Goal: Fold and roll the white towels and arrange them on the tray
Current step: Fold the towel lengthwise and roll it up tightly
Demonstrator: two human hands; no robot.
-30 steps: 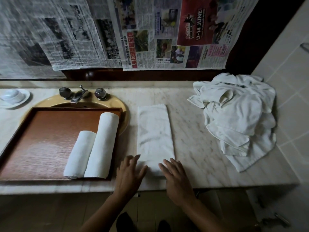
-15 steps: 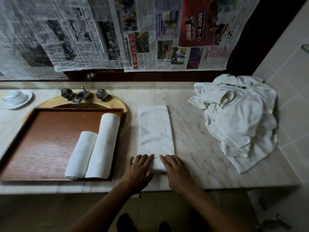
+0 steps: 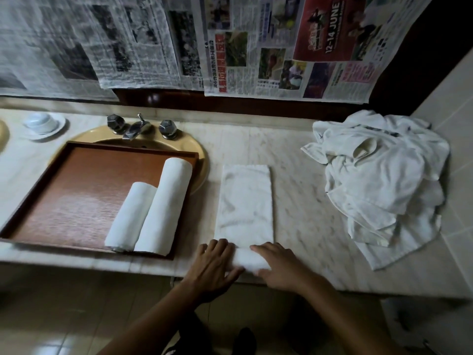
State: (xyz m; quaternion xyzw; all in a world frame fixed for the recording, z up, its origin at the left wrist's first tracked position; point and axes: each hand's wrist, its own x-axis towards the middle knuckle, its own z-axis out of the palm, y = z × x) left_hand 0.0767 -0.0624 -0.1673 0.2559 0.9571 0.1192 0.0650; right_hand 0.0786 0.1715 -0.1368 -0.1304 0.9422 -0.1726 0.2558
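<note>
**Near end of towel rolled, both hands on it**

Long folded white towel (image 3: 245,201) lies on pale marble counter (image 3: 302,206), just right of brown wooden tray (image 3: 76,196). Its near end is curled into a small roll. Left hand (image 3: 215,267) and right hand (image 3: 279,267) press the roll, fingers nearly flat.

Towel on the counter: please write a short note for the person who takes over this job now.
Left hand and right hand: fingers flat on the rolled near end of the folded towel, side by side.
The towel lies on the counter, right of the tray; only its near end is rolled.
Done: a long roll and a short roll lie touching on the tray.
Left: finish this roll, tray it, then do the pile at far right.
</note>
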